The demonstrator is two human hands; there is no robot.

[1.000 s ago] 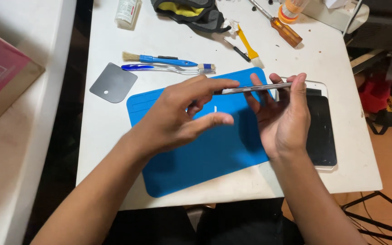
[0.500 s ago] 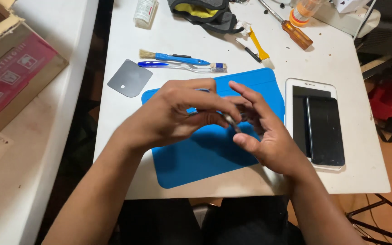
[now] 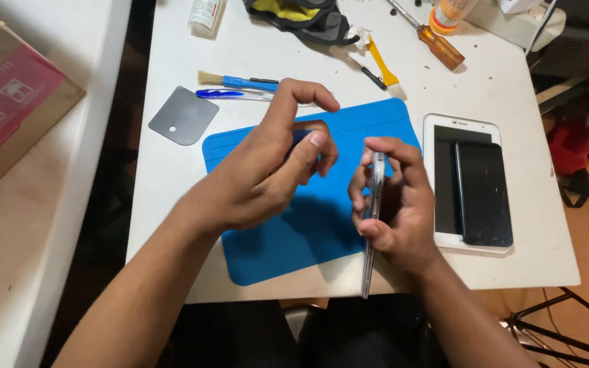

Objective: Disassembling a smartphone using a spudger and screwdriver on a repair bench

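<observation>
My right hand (image 3: 403,211) grips a thin silver-edged flat device (image 3: 368,269), held on edge and nearly upright above the blue work mat (image 3: 288,238). Its lower end reaches past the table's front edge. My left hand (image 3: 253,177) hovers just left of it, not touching it. The index finger is raised, and the thumb and fingers pinch what looks like a small dark blue piece (image 3: 301,138). Most of that piece is hidden by the fingers.
A white tablet (image 3: 461,126) with a black phone (image 3: 483,194) on top lies right of the mat. Behind the mat are a blue-handled brush (image 3: 236,82), a pen (image 3: 223,94), a grey scraper card (image 3: 183,114), a yellow brush (image 3: 383,65) and an orange screwdriver (image 3: 438,37). A cardboard box (image 3: 8,102) sits at left.
The thin device went from flat and level between both hands to on edge in my right hand alone. My left hand let go and drew back to the left.
</observation>
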